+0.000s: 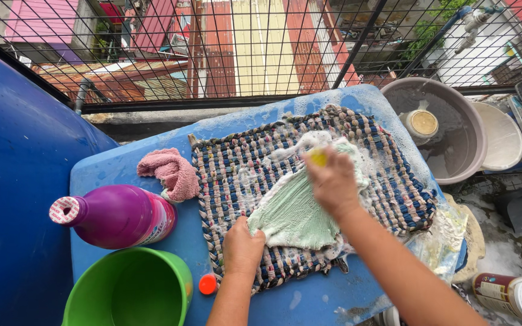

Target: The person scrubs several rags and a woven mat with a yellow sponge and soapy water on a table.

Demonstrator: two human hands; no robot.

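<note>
green cloth (291, 211) | left hand (241, 247) pins edge | right hand (333, 181) presses yellow scrubber (318, 157)

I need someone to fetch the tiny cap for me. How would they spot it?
Start at the blue board under the woven mat. Near its front edge, between the green bucket and the left hand, lies the orange cap: small, round, and the only orange thing there.

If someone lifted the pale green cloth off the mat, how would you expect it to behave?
The pale green cloth would likely droop limply, since it lies flat and creased on the woven mat. Soaked and sudsy, it is probably heavy for its size and slippery.
</note>
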